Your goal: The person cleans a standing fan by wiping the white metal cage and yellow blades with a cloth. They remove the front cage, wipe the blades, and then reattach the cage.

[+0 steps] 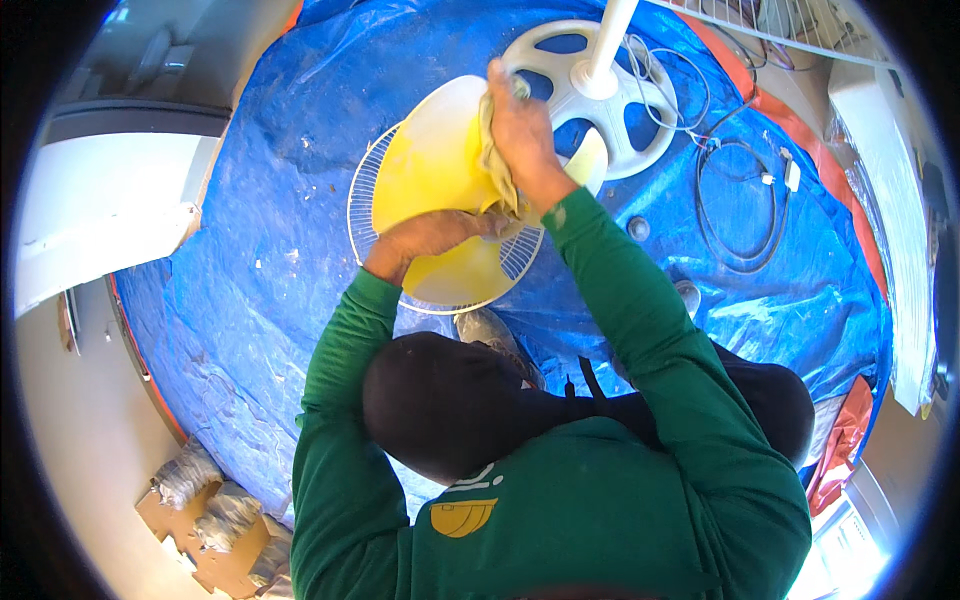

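Note:
A fan with large yellow blades [425, 165] sits in front of me, one blade raised toward the far side. Behind the blades shows a round white wire grille [362, 190]. My right hand [525, 130] is closed round a yellowish cloth [488, 150], pressing it along the right edge of the raised blade. Closer to me, my left hand [435, 235] reaches across the lower part of that blade, its fingertips gripping near the hub. The cloth's lower end hangs by those fingertips and partly hides them.
Beyond the blades stands a white round fan base [640, 150] with a pole [612, 40]. A coiled dark cable [745, 265] lies at right on the blue tarp [270, 330]. Wrapped bundles [225, 515] rest on cardboard at lower left. A white wire rack [790, 30] is at far right.

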Demonstrator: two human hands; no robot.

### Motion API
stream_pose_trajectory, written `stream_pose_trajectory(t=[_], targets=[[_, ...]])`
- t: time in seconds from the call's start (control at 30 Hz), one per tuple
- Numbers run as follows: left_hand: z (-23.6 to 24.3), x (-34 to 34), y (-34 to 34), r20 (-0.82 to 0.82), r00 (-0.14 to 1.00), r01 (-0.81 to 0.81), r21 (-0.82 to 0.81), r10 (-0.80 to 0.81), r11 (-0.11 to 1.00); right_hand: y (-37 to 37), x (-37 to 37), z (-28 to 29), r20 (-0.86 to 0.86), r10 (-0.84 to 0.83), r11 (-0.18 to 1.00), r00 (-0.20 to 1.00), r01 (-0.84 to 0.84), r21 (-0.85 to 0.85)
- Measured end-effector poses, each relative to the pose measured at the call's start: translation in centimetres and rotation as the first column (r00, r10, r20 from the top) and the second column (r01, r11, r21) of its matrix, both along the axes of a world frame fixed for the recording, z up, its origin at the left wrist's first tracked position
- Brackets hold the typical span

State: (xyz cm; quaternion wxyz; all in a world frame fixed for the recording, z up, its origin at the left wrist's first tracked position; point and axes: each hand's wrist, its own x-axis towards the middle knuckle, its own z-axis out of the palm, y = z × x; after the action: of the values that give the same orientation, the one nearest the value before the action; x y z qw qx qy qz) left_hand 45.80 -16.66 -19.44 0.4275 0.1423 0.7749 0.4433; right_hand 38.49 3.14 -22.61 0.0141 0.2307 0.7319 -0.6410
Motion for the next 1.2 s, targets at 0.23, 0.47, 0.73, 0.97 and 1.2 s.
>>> stream_pose_trajectory(t=[0.23, 0.47, 0.73, 0.97, 1.2], targets=[[-0.1, 0.2, -4.6, 0.090, 0.995, 0.057, -0.196, -0.040, 0.979, 6.9, -3.0, 0.1, -0.198, -0.099, 0.969, 0.975, 0.139, 0.202], [-0.1, -1.8, -3.0, 0.144, 0.957, 0.287, -0.344, -0.252, 0.894, -3.0, 5.2, 2.6, -0.522, 0.717, 0.607, 0.462, -0.046, 0.793], [-1.0, -0.4, -2.0, 0.165, 0.940, 0.323, -0.149, -0.298, 0.935, -0.8, 2.3, -5.4, -0.237, 0.725, 0.406, 0.646, -0.123, 0.906], [-1.6, -0.8, -7.2, 0.196, 0.980, 0.029, -0.037, -0.021, 0.999, 11.9, 2.4, -8.5, 0.155, 0.297, 0.772, 0.942, -0.332, 0.542], [-3.2, -1.8, -4.2, 0.194, 0.981, -0.037, 0.133, 0.010, 0.990, 5.6, 4.8, -6.8, -0.193, 0.300, 0.741, 0.934, -0.356, -0.569]])
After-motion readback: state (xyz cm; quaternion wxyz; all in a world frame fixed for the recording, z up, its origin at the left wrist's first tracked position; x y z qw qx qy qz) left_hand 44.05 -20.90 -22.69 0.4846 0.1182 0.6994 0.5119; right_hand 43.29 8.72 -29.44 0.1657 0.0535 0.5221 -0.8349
